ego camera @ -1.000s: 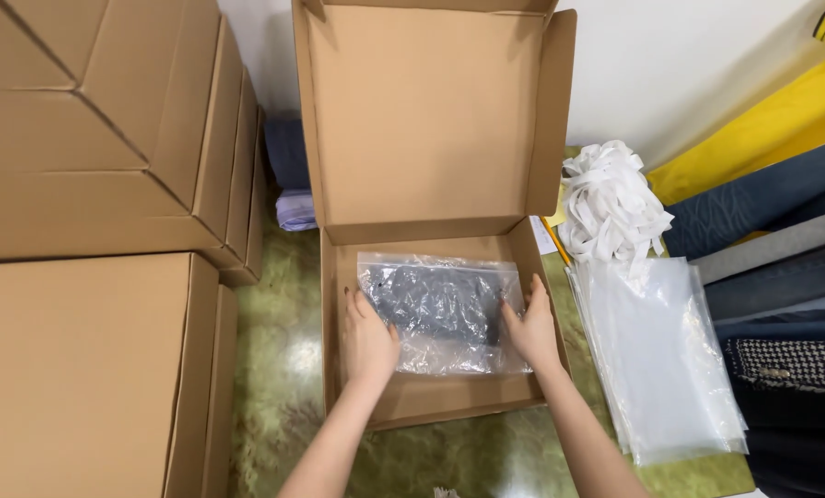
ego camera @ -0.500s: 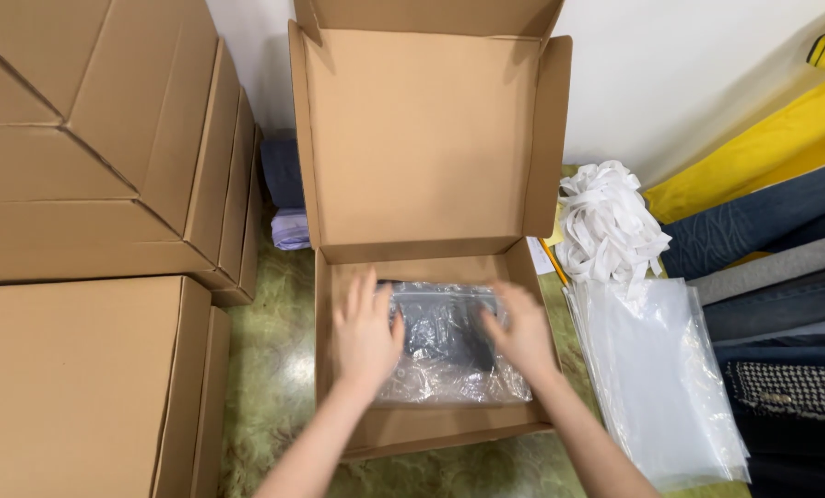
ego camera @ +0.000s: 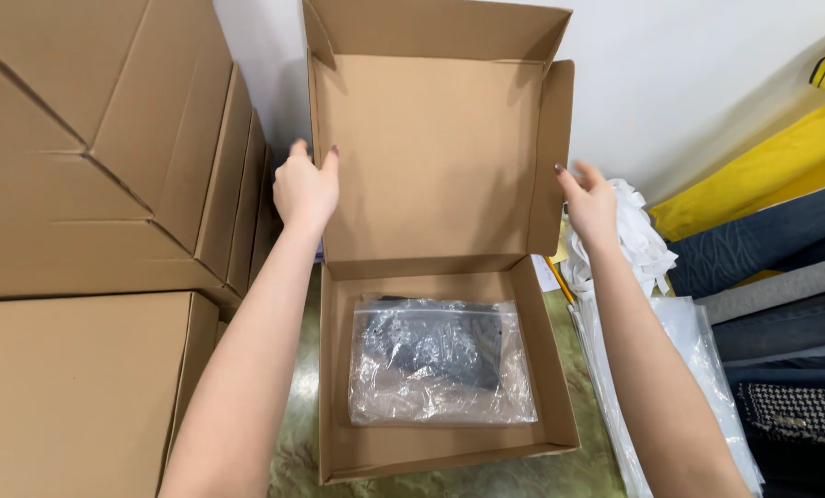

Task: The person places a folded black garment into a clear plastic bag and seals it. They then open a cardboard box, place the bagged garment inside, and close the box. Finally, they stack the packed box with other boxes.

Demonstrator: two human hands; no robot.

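stacked cardboard cartons point(ego camera: 90, 184) fill the left of the frame beside an open cardboard mailer box point(ego camera: 445, 456) on a green marbled surface point(ego camera: 293, 452). its raised lid point(ego camera: 431, 157) is gripped at both side flaps: the left hand point(ego camera: 306, 189) curls over the left edge, the right hand point(ego camera: 589, 205) holds the right flap. a clear plastic bag with a dark garment point(ego camera: 438, 361) lies flat inside the box. empty plastic sleeves point(ego camera: 684, 369) and folded fabrics point(ego camera: 781, 277) lie at right.
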